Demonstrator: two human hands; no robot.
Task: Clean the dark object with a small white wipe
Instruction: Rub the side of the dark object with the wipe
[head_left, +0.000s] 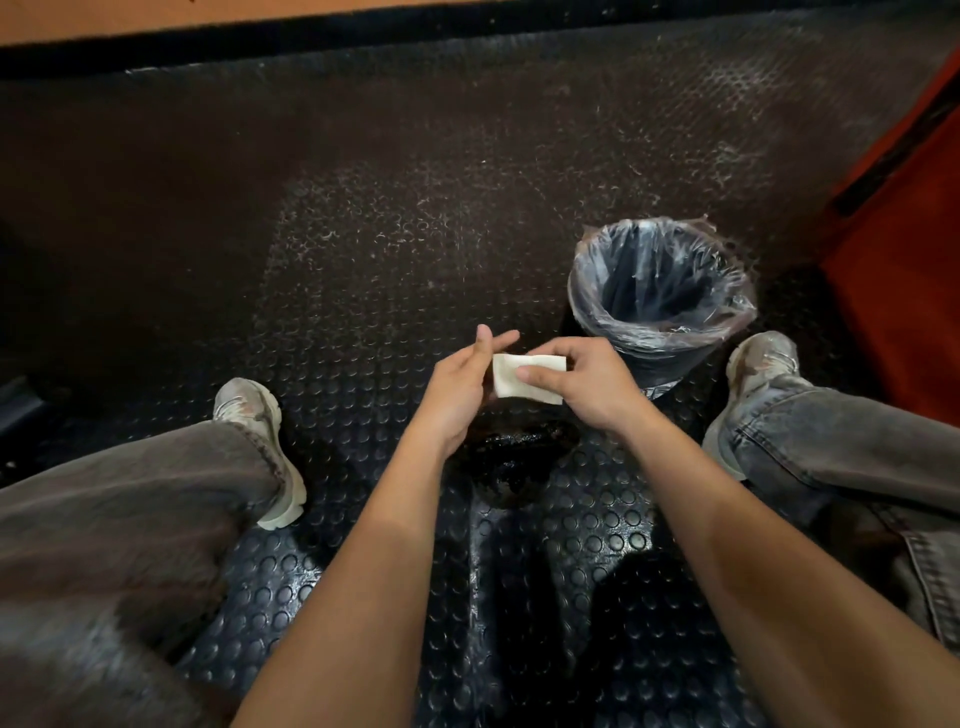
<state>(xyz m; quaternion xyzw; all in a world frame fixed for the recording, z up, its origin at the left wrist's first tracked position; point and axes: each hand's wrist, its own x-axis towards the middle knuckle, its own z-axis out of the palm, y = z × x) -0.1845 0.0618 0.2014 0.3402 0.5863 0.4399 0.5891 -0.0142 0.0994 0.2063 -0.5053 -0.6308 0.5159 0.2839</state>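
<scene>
- Between the knees, over the studded mat, the right hand pinches the wipe with thumb and curled fingers.
- The left hand touches its edge, fingers straight.
- The dark object lies on the mat directly below both hands (outline unclear), roughly equally near each.
- A lined bin stands right.

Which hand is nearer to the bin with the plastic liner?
Right. The right hand, holding the white wipe, is just beside the bin; the left hand is farther, across the wipe.
</scene>
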